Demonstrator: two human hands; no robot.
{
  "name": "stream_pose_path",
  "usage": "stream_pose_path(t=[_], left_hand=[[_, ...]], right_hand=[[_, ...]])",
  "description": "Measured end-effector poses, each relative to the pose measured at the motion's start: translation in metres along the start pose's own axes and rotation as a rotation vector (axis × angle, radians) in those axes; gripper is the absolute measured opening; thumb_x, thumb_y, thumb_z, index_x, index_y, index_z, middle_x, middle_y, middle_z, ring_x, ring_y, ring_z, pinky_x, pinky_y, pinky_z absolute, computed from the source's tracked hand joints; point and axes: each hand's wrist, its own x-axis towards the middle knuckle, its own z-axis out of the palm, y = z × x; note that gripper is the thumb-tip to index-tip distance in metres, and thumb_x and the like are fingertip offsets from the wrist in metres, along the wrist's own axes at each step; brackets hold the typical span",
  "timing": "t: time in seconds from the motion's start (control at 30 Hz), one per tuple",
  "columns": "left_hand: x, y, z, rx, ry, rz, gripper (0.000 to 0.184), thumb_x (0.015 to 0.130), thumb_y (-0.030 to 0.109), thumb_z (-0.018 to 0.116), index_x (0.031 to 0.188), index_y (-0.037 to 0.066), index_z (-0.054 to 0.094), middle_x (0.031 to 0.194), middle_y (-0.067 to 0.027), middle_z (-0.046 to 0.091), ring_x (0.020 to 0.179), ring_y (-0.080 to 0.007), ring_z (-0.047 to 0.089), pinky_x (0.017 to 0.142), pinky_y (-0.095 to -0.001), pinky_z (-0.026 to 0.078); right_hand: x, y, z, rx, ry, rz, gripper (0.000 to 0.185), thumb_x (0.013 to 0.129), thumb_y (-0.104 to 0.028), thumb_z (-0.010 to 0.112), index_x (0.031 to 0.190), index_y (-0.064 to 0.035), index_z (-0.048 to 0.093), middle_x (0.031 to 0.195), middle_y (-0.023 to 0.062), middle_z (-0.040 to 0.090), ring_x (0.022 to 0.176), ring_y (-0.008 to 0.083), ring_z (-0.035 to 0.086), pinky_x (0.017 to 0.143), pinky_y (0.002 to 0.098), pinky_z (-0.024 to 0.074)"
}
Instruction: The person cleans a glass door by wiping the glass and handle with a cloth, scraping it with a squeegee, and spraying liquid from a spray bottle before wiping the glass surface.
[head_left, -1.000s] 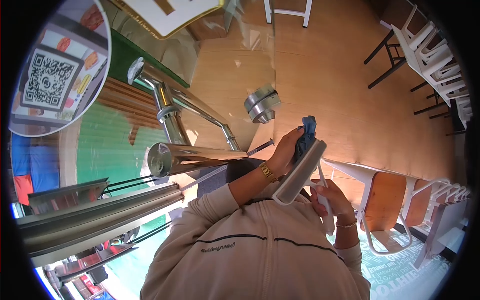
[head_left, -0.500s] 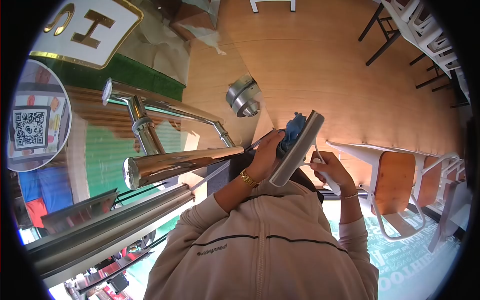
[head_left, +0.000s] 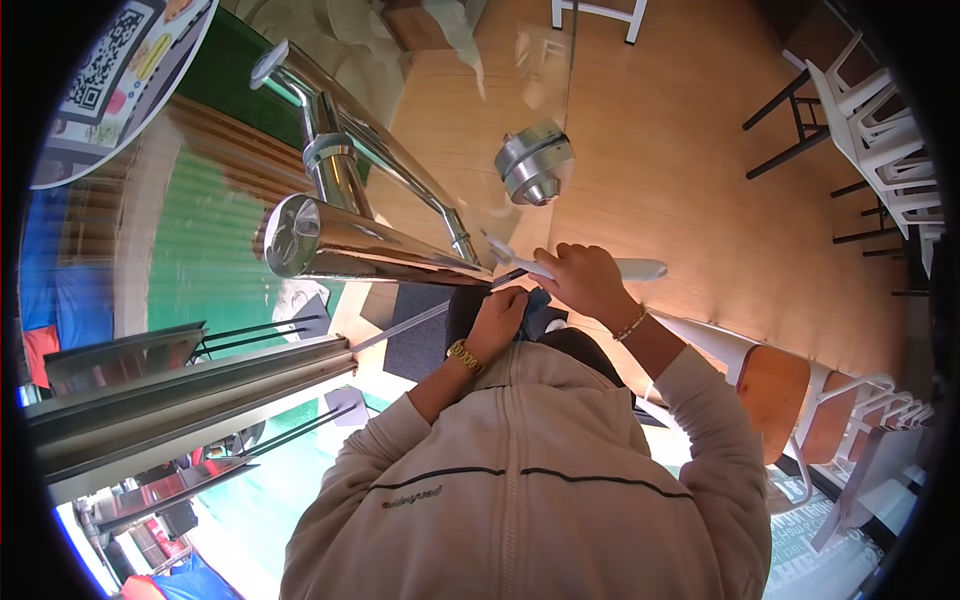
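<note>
My right hand is wrapped round the white handle of a squeegee, whose handle end sticks out to the right. The squeegee's head is at the left, seen nearly edge-on near the glass. Close to my chest, my left hand is closed, with a gold watch on the wrist. A blue cloth shows between the two hands, bunched against my left hand's fingers. A chrome door handle stands out from the glass to the left of both hands.
A round metal lock fitting is on the glass ahead. The door's metal edge runs along the left. White chairs are stacked at the upper right, and wooden-seated chairs stand at the right. A round QR sign is at the upper left.
My right hand has moved up and left with the squeegee, which has turned away from the cloth. My left hand has dropped closer to my chest. The view has shifted.
</note>
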Motion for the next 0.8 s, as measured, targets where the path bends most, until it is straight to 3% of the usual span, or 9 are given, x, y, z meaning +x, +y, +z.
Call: stream_pose_path(t=[0.17, 0.27, 0.43, 0.57, 0.8], left_hand=[[-0.002, -0.005, -0.001, 0.054, -0.063, 0.064, 0.026, 0.089, 0.018, 0.049, 0.084, -0.006, 0.056, 0.06, -0.0172, 0.051, 0.051, -0.018, 0.044, 0.051, -0.0362, 0.037], [-0.001, 0.005, -0.006, 0.041, -0.067, -0.041, 0.027, 0.09, 0.017, 0.047, 0.076, -0.005, 0.052, 0.062, -0.0227, 0.051, 0.054, -0.0339, 0.054, 0.052, -0.0396, 0.04], [0.005, 0.002, -0.001, 0.052, -0.116, 0.028, 0.027, 0.089, 0.017, 0.047, 0.074, -0.004, 0.05, 0.063, -0.0229, 0.051, 0.056, -0.0369, 0.053, 0.053, -0.0409, 0.04], [0.007, 0.008, 0.002, 0.087, -0.177, 0.059, 0.027, 0.09, 0.017, 0.047, 0.073, -0.004, 0.049, 0.066, -0.0229, 0.052, 0.06, -0.0379, 0.053, 0.055, -0.0413, 0.04], [0.007, 0.008, -0.005, 0.094, -0.122, 0.055, 0.026, 0.089, 0.017, 0.048, 0.074, -0.004, 0.051, 0.065, -0.0236, 0.052, 0.062, -0.0397, 0.055, 0.055, -0.0421, 0.041]], right_hand=[[0.025, -0.004, 0.01, -0.006, 0.048, -0.051, 0.028, 0.082, -0.038, 0.061, 0.092, -0.0125, 0.058, 0.065, 0.0081, 0.06, 0.059, 0.0247, 0.062, 0.052, 0.0373, 0.0478], [0.028, -0.005, -0.004, -0.022, 0.032, -0.04, 0.029, 0.081, -0.039, 0.062, 0.09, -0.0119, 0.058, 0.063, 0.008, 0.059, 0.057, 0.0247, 0.062, 0.051, 0.0365, 0.048], [0.044, -0.004, -0.016, -0.099, 0.027, -0.075, 0.036, 0.081, -0.046, 0.061, 0.082, -0.0103, 0.059, 0.056, 0.0073, 0.058, 0.051, 0.0218, 0.061, 0.046, 0.0336, 0.0462], [0.048, 0.006, -0.005, -0.075, 0.041, 0.0, 0.044, 0.077, -0.052, 0.062, 0.075, -0.0084, 0.06, 0.05, 0.0088, 0.057, 0.048, 0.0258, 0.062, 0.043, 0.0361, 0.0473], [0.048, 0.01, 0.005, -0.058, 0.055, 0.035, 0.052, 0.079, -0.058, 0.058, 0.073, -0.0066, 0.061, 0.047, 0.009, 0.054, 0.043, 0.0246, 0.058, 0.042, 0.0341, 0.0458]])
